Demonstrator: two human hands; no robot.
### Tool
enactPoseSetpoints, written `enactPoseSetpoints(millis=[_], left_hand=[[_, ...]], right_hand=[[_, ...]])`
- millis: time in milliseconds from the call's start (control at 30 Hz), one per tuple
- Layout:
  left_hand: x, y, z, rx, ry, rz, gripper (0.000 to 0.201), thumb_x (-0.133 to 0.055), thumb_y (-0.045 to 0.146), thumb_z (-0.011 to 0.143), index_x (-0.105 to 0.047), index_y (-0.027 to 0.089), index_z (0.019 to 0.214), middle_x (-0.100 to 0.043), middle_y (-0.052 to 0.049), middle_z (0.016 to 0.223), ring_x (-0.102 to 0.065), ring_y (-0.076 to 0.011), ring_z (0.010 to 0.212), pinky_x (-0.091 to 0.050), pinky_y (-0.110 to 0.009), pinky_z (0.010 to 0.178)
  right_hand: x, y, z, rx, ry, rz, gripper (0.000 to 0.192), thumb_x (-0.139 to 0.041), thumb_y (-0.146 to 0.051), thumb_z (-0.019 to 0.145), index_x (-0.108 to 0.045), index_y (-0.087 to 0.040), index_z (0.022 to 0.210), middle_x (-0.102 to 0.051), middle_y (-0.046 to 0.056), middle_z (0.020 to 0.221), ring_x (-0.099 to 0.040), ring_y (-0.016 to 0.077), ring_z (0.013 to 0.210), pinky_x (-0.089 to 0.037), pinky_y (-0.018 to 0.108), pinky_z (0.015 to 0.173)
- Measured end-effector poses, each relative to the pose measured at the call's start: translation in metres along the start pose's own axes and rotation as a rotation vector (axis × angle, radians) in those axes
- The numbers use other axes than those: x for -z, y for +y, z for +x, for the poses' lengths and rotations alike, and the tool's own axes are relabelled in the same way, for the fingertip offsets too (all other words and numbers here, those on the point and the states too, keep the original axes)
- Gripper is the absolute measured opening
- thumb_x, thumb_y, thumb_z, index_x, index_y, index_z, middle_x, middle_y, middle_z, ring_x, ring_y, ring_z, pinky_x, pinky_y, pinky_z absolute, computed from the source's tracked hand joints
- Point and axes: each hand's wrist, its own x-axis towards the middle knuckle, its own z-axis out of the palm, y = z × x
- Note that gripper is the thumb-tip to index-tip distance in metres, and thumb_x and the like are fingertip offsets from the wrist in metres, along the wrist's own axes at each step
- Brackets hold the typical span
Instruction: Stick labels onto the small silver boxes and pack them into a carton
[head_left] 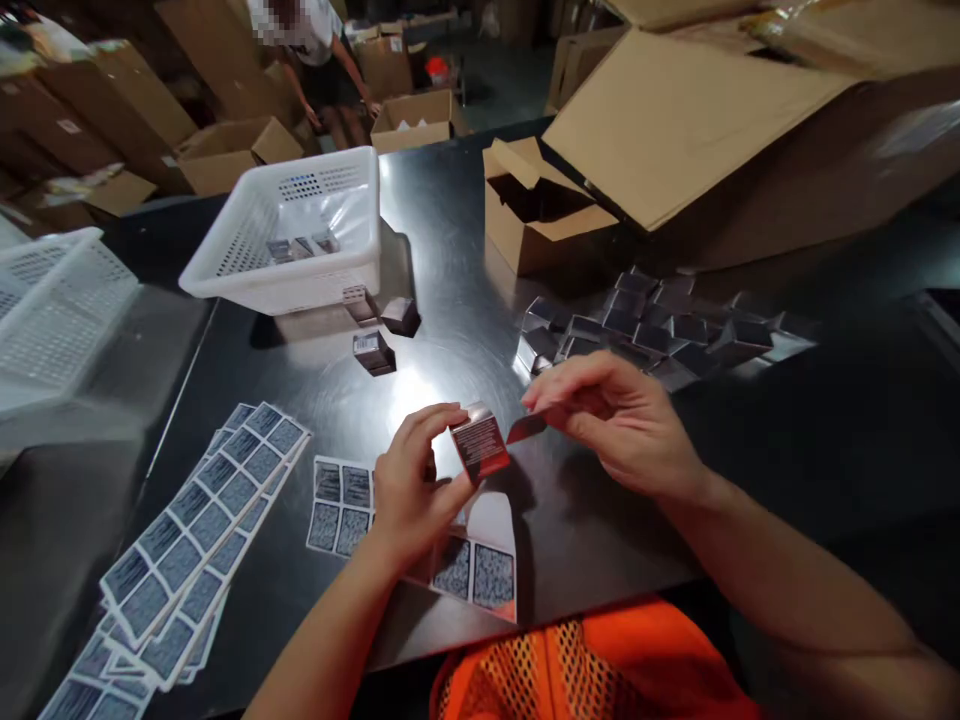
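My left hand [416,480] grips a small box [480,445] between thumb and fingers, its dark and red printed face turned toward me. Just to its right, my right hand [622,420] pinches a dark label [528,427] by one end; whether the label touches the box I cannot tell. Beneath the left hand lies a sheet of labels [472,575], partly hidden by that hand, with a bare backing patch at its upper right. Several small dark boxes [660,320] are spread beyond the right hand. A few more small boxes [373,352] stand near the basket.
A white basket [300,285] holding small boxes stands at the back left, another white basket [52,330] at far left. Overlapping label sheets [202,510] lie on the left. An open carton [540,235] and a large carton [690,110] occupy the back right. A person [319,60] stands beyond the table.
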Motion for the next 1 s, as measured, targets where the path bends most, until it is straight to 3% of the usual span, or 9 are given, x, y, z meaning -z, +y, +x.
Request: enactPoseSetpoints(millis=[67,133,200,267,500,1000], left_hand=[[-0.001,-0.002,-0.002,-0.035,-0.032,0.049,0.047,-0.08,0.022,0.079,-0.063,0.027,0.123,-0.069,-0.006,0.124,-0.07,-0.0158,0.091,-0.049,-0.02,0.055],[-0.002,-0.002,-0.003,-0.047,-0.046,0.106,0.046,-0.078,0.021,0.081,-0.063,0.026,0.124,-0.069,-0.007,0.123,-0.07,-0.0181,0.095,-0.051,-0.022,0.058],[-0.002,-0.001,-0.004,-0.043,-0.037,0.143,0.047,-0.078,0.02,0.081,-0.062,0.026,0.125,-0.07,-0.006,0.12,-0.069,-0.0188,0.095,-0.052,-0.024,0.061],[-0.002,0.0,-0.004,-0.037,-0.032,0.159,0.05,-0.08,0.021,0.08,-0.061,0.027,0.126,-0.07,-0.005,0.119,-0.069,-0.0181,0.092,-0.053,-0.024,0.061],[0.0,0.003,-0.003,-0.077,-0.052,0.214,0.049,-0.079,0.021,0.081,-0.061,0.026,0.126,-0.07,-0.005,0.121,-0.07,-0.0166,0.089,-0.053,-0.023,0.06],[0.002,0.007,-0.003,-0.142,-0.036,0.239,0.049,-0.08,0.023,0.082,-0.062,0.024,0.127,-0.07,-0.006,0.124,-0.072,-0.0183,0.1,-0.056,-0.02,0.064]], right_hand=[[-0.004,0.002,-0.002,-0.183,-0.042,0.022,0.01,-0.075,-0.027,0.088,-0.07,-0.027,0.097,-0.069,-0.002,0.087,-0.07,0.0144,0.081,-0.06,0.033,0.081],[-0.009,0.006,-0.004,-0.305,-0.073,0.011,0.039,-0.076,-0.025,0.085,-0.066,-0.029,0.122,-0.068,-0.004,0.081,-0.07,0.014,0.078,-0.061,0.032,0.081],[-0.015,0.008,-0.006,-0.358,-0.041,0.007,0.07,-0.077,-0.023,0.082,-0.048,-0.03,0.145,-0.068,-0.006,0.074,-0.072,0.0166,0.085,-0.061,0.034,0.085],[-0.02,0.011,-0.007,-0.391,0.021,-0.001,0.081,-0.08,-0.024,0.078,-0.039,-0.027,0.148,-0.068,-0.005,0.071,-0.073,0.0203,0.097,-0.061,0.037,0.089],[-0.024,0.017,-0.009,-0.443,0.037,-0.062,0.075,-0.083,-0.03,0.074,-0.044,-0.028,0.139,-0.069,-0.003,0.074,-0.073,0.0224,0.096,-0.063,0.034,0.078],[-0.023,0.014,-0.008,-0.46,0.018,-0.08,0.066,-0.082,-0.029,0.076,-0.045,-0.027,0.132,-0.069,-0.004,0.075,-0.072,0.0228,0.101,-0.061,0.035,0.08]])
